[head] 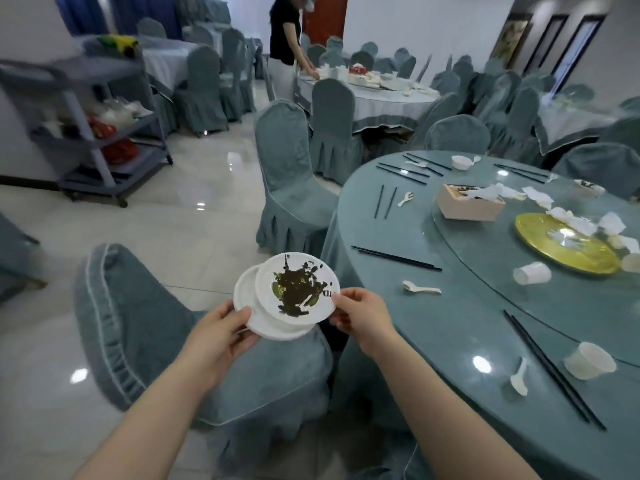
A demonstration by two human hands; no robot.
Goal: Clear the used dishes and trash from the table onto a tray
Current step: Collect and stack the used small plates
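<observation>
Both hands hold a small stack of round white plastic plates (287, 299) in the air, off the round teal-clothed table (433, 327) and above the seat of a teal-covered chair (194, 341). The top plate carries a dark green sauce smear (298, 287) and sits offset toward 1 o'clock on the plate beneath.

The left hand (221, 336) is closed on the stack's rim at 7 o'clock, thumb on top, fingers underneath. The right hand (363, 315) pinches the top plate's rim at 3 o'clock between thumb and fingertips. Neither hand is free.

No tray is identifiable in this view. The nearest likely deposit point is the grey multi-shelf plastic service cart (100, 133), well apart at 10 o'clock from the stack, across open floor. The left hand is on the cart side; the table lies at 3 o'clock, on the right-hand side.

Judgement: the coming move is a carry toward 10 o'clock. Keep the stack level, since the offset top plate could slide.

Remaining on the table: black chopsticks (398, 258), white plastic spoons (420, 288), white disposable cups (531, 272), crumpled white napkins (575, 220).
</observation>
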